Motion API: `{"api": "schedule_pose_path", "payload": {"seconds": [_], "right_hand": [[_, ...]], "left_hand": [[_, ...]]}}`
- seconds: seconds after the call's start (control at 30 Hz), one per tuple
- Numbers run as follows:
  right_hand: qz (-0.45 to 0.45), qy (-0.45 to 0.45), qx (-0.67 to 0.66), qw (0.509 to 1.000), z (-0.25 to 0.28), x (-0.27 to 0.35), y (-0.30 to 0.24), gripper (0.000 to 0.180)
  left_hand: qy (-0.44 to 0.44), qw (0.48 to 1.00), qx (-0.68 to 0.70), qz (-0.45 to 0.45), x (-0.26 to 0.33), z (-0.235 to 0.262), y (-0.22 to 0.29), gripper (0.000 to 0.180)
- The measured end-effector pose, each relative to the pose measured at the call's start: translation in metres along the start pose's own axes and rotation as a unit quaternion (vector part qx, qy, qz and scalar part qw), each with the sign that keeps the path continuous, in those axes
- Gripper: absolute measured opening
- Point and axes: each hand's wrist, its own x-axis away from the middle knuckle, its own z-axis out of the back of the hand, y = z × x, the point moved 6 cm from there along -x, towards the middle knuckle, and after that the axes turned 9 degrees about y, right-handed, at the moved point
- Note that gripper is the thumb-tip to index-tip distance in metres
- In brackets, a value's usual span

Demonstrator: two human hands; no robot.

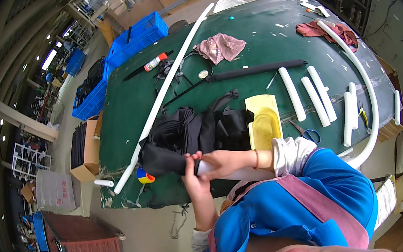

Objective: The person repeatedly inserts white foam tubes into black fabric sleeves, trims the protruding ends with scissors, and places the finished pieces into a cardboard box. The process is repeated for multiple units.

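Note:
A black fabric sleeve (pixel 165 158) runs from the pile of black cloth (pixel 181 129) to my hands at the table's near edge. My left hand (pixel 195 177) is closed round the mouth of the sleeve from below. A white foam tube (pixel 206 166) shows at that mouth, and my right hand (pixel 224 162) grips it with the fingers touching the cloth's edge. The tube's other end passes under my right forearm, partly hidden. Just beyond that forearm stands a yellow plastic tray (pixel 268 100).
A long white tube (pixel 169 81) crosses the green table (pixel 259 20). Several short white tubes (pixel 292 93), blue-handled scissors (pixel 310 135) and yellow-handled pliers (pixel 363 116) lie on the right. A covered black rod (pixel 255 70) and pink cloth (pixel 220 48) lie farther back. Blue crates (pixel 138 39) stand at left.

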Motion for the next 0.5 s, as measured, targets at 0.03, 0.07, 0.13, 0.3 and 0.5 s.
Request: {"api": "schedule_pose_path", "payload": {"seconds": [0.03,0.07,0.13,0.3,0.5], "right_hand": [[-0.004,-0.026,0.006,1.0,0.005,0.013,-0.001,0.054],[-0.034,-0.06,0.005,0.998,0.008,0.028,0.002,0.054],[-0.049,-0.057,-0.032,0.997,0.006,0.048,0.001,0.051],[0.003,0.114,0.002,0.994,0.015,0.008,-0.01,0.041],[-0.03,-0.021,0.047,0.998,0.016,0.036,-0.011,0.052]], "left_hand": [[0.001,0.998,0.06,0.014,-0.004,0.009,0.004,0.03],[0.007,0.997,0.071,-0.002,-0.006,0.003,0.021,0.032],[-0.001,0.997,0.057,-0.058,-0.015,0.001,0.049,0.03],[0.028,0.999,-0.027,0.033,0.005,-0.02,-0.018,0.016],[0.028,0.996,0.086,0.013,0.002,-0.017,0.022,0.027]]}}
